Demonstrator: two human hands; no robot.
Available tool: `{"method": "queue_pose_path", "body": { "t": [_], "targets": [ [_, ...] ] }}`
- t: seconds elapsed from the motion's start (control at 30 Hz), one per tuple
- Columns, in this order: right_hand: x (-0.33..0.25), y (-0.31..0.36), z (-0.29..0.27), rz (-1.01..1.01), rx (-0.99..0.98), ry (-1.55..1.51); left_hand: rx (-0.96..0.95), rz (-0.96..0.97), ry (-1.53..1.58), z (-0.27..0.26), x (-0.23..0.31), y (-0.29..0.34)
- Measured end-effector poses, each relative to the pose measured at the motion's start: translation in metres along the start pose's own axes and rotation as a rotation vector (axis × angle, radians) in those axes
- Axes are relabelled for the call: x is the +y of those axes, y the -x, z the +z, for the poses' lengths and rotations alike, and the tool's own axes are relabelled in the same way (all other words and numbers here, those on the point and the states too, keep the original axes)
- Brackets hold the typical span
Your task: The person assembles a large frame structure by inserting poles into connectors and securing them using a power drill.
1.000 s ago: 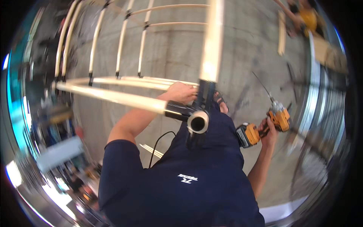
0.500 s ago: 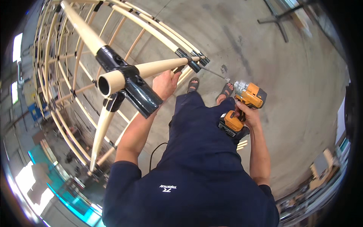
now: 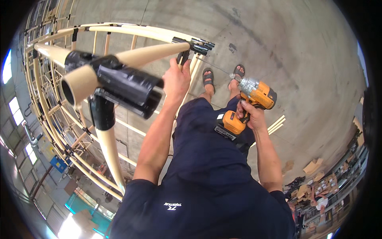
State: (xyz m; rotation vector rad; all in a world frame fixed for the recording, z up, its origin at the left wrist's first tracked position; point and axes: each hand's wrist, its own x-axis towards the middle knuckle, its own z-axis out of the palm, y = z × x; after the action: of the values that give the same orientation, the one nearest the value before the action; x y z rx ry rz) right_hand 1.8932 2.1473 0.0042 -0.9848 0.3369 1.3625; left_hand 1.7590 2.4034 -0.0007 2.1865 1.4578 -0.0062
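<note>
My right hand [image 3: 251, 113] is wrapped around the grip of an orange and black cordless impact driver [image 3: 256, 95]. Its long thin bit [image 3: 215, 65] points forward and left toward a cluster of black pipe joints [image 3: 199, 47] at the end of the cream tube frame. My left hand [image 3: 177, 79] is closed around a black pipe joint [image 3: 183, 56] hanging just below the cream tube [image 3: 155, 51]. The bit's tip ends close to this joint; whether they touch I cannot tell. Nearer to me, a large black joint [image 3: 127, 85] clasps the open-ended tube [image 3: 79, 85].
The tube frame [image 3: 91, 135] spreads across the left side. Loose cream tubes [image 3: 276, 125] lie on the concrete floor [image 3: 314, 99] at my right. Cardboard boxes [image 3: 314, 165] and piled parts stand far right. My sandalled feet [image 3: 208, 79] are below the joints.
My view has turned, so the frame sits further left and lower. My left hand shows more plainly around the black joint. The impact driver stays in my right hand, its bit still angled toward the joints.
</note>
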Motion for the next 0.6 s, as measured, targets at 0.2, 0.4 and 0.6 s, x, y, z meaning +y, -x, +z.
{"method": "queue_pose_path", "body": {
  "t": [0.2, 0.4, 0.6],
  "targets": [
    [0.023, -0.009, -0.017, -0.035, -0.054, 0.004, -0.033, -0.035, -0.167, 0.016, 0.006, 0.006],
    [0.020, 0.001, -0.008, -0.036, -0.060, -0.065, -0.035, -0.004, -0.150, 0.007, 0.017, 0.014],
    [0.025, 0.009, -0.003, -0.051, -0.060, -0.072, -0.056, -0.008, -0.142, -0.003, 0.018, 0.019]
  ]
}}
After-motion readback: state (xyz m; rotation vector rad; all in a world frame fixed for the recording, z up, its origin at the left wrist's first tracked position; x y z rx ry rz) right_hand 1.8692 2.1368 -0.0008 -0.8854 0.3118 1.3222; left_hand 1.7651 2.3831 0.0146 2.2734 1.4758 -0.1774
